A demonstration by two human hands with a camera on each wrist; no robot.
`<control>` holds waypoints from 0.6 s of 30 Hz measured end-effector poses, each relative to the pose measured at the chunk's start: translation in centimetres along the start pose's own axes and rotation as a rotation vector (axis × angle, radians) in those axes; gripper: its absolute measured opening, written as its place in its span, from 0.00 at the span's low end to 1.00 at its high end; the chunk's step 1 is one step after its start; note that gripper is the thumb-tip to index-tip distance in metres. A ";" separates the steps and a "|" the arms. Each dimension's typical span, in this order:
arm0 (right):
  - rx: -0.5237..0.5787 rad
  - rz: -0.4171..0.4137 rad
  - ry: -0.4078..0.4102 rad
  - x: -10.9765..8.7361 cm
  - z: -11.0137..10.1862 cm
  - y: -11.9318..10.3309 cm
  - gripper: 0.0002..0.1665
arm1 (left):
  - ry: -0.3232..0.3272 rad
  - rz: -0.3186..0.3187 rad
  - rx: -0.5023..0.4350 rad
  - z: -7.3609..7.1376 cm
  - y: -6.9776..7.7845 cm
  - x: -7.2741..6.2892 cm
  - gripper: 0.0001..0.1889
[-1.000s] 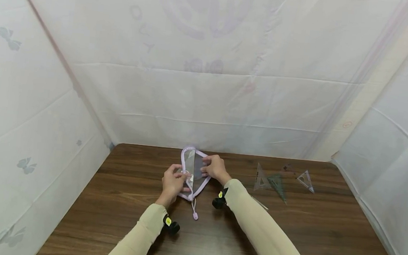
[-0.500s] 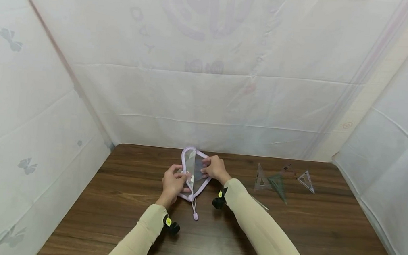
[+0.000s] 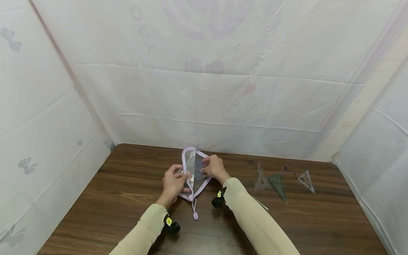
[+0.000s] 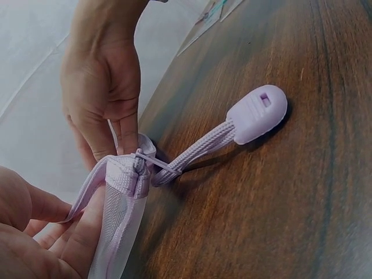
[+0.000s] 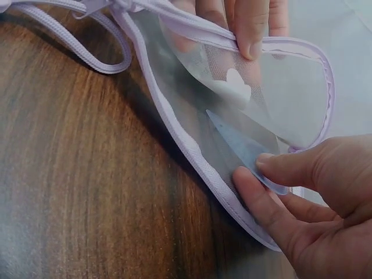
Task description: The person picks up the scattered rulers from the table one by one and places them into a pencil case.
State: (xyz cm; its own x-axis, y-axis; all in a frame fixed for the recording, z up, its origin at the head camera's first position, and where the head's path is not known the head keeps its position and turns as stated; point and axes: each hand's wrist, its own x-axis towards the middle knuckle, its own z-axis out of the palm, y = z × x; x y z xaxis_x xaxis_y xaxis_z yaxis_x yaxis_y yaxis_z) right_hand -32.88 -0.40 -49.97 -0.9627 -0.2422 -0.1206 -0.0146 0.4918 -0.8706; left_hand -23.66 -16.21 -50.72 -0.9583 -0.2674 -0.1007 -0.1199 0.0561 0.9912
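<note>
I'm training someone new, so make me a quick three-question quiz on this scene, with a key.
1. True or false: the right hand pinches a bluish pointed piece between thumb and finger.
2. The edging of the pouch is: A) black, B) lilac, C) orange.
3. Fill in: from the person's side, the green set square lies to the ____ of the pouch.

Key: 1. True. 2. B. 3. Right.

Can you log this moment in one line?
left grip: holds open lilac-edged translucent mesh pouch | right grip: pinches pale-blue pointed translucent piece at pouch's mouth | brown wooden table: transparent triangular set squares
</note>
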 end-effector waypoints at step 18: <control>-0.126 -0.039 0.016 -0.8 -0.5 -0.9 0.32 | -0.002 0.010 -0.008 0.0 -0.3 0.1 0.16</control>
State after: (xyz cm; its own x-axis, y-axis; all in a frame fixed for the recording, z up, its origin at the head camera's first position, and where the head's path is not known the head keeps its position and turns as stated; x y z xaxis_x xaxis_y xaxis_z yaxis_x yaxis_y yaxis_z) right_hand -32.27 -0.21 -48.82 -0.9649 -0.2502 -0.0791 -0.0852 0.5839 -0.8073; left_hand -23.72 -16.27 -51.03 -0.9600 -0.2646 -0.0909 -0.1081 0.0511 0.9928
